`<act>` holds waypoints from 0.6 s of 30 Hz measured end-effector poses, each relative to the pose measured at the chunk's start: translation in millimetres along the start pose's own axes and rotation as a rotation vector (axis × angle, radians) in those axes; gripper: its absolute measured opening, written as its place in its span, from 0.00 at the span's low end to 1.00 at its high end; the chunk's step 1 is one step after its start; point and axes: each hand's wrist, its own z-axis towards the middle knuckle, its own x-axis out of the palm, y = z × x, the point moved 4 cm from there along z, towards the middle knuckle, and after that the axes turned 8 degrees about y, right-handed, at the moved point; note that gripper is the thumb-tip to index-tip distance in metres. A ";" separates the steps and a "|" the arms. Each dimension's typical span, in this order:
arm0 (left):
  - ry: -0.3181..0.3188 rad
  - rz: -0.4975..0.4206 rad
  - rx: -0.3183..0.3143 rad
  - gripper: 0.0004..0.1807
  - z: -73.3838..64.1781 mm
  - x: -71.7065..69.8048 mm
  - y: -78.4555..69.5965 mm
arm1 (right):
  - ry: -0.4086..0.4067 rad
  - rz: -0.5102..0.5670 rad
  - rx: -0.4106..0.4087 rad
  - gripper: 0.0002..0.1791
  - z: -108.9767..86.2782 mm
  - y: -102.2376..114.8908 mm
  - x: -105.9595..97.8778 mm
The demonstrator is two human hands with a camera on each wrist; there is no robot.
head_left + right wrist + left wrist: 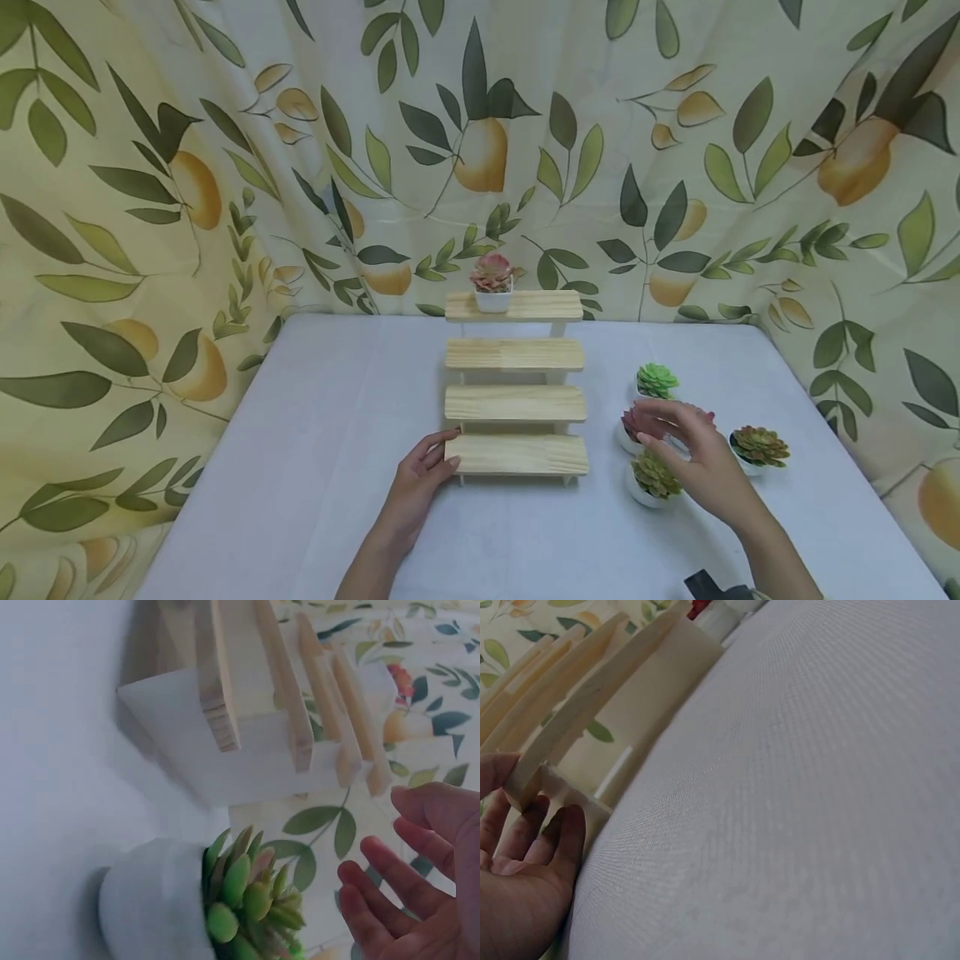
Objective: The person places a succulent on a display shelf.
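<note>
A wooden stepped stand (516,404) with several plank shelves on a white frame occupies the middle of the table. My left hand (417,486) pinches the left end of its lowest plank, thumb on top and fingers below, as the left wrist view shows. Over a cluster of potted succulents hovers my right hand (699,450), fingers loosely bent and holding nothing. Beneath and around it are a dark red succulent (628,421), a yellow-green one (654,477), a bright green one (657,381) and an orange-brown one (759,446). Reddish leaves show behind the hand, mostly hidden.
A pink succulent in a white square pot (493,297) stands on the top plank, left of centre. White cloth covers the table (337,400). A curtain (300,167) printed with leaves and fruit hangs behind and at both sides. A dark object (708,586) sits by the right wrist.
</note>
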 end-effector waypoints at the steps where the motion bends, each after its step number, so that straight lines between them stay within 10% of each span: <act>1: 0.002 -0.001 0.001 0.29 -0.3 -0.5 -0.3 | -0.015 0.006 -0.003 0.23 -3.6 -0.4 -0.1; 18: -0.021 -0.004 -0.025 0.29 -1.3 0.9 -1.4 | -0.084 0.067 0.055 0.28 -52.1 -24.0 0.4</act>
